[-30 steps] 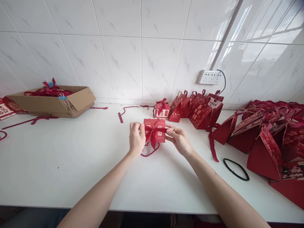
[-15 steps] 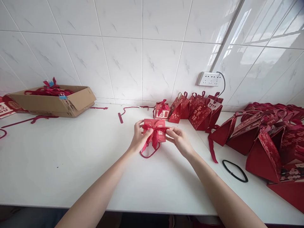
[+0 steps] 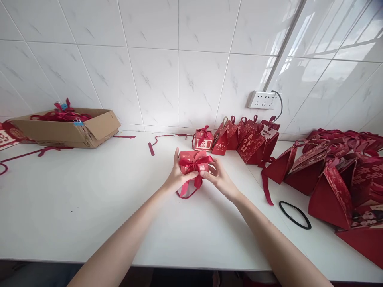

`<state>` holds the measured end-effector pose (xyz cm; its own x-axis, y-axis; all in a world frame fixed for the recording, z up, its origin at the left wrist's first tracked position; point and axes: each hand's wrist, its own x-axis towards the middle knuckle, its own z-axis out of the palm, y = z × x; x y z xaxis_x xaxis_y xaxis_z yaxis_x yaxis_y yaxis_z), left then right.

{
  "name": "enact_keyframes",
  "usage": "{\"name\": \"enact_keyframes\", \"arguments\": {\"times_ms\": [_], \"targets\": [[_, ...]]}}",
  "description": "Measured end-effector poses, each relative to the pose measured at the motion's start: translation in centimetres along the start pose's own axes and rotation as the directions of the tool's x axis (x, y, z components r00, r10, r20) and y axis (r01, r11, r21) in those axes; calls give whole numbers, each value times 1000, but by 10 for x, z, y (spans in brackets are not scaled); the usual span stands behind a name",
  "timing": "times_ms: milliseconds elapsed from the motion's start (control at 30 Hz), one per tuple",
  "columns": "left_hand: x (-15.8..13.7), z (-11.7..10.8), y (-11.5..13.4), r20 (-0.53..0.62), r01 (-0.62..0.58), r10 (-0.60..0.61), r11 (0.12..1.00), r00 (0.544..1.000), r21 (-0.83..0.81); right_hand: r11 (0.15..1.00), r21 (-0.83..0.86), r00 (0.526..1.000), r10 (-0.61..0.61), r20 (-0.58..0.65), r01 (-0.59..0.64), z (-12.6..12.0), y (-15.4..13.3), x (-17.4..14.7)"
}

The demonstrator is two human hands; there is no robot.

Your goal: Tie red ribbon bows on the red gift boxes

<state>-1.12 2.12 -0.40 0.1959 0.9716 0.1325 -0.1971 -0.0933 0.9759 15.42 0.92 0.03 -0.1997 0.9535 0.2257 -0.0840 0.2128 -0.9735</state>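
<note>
A small red gift box (image 3: 193, 155) with pale lettering sits at the middle of the white table, between my two hands. Red ribbon (image 3: 196, 164) is tied in a bow on it, and the ribbon's tails hang toward me. A twisted red cord (image 3: 188, 197) loops out below the box. My left hand (image 3: 178, 173) grips the left side, its thumb on the front under the bow. On the other side my right hand (image 3: 218, 175) holds the box, with the thumb also beneath the bow. The fingertips behind the box are partly hidden.
At the back left stands a cardboard box (image 3: 60, 133) of red ribbons. Behind my hands are a finished small box (image 3: 204, 142) and several red bags (image 3: 253, 145). More red triangular boxes (image 3: 332, 195) crowd the right, near a black hair tie (image 3: 295, 215).
Both thumbs have moved from the bow and its ribbon end down to the front of the box below it. My right hand has let go of the ribbon and now holds the box.
</note>
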Motion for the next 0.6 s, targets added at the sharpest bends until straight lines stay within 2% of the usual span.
{"name": "enact_keyframes", "arguments": {"times_ms": [133, 267, 600], "targets": [[-2, 0, -1, 26, 8, -7, 1000, 1000, -18, 994, -87, 997, -70, 17, 71, 2, 6, 1], [-1, -1, -1, -10, 27, -28, 997, 1000, -67, 992, -107, 996, -66, 65, 72, 0, 8, 2], [-4, -2, 10, -140, -9, 34, 985, 990, 172, 982, -153, 985, -84, 151, 107, -1, 7, 1]]}}
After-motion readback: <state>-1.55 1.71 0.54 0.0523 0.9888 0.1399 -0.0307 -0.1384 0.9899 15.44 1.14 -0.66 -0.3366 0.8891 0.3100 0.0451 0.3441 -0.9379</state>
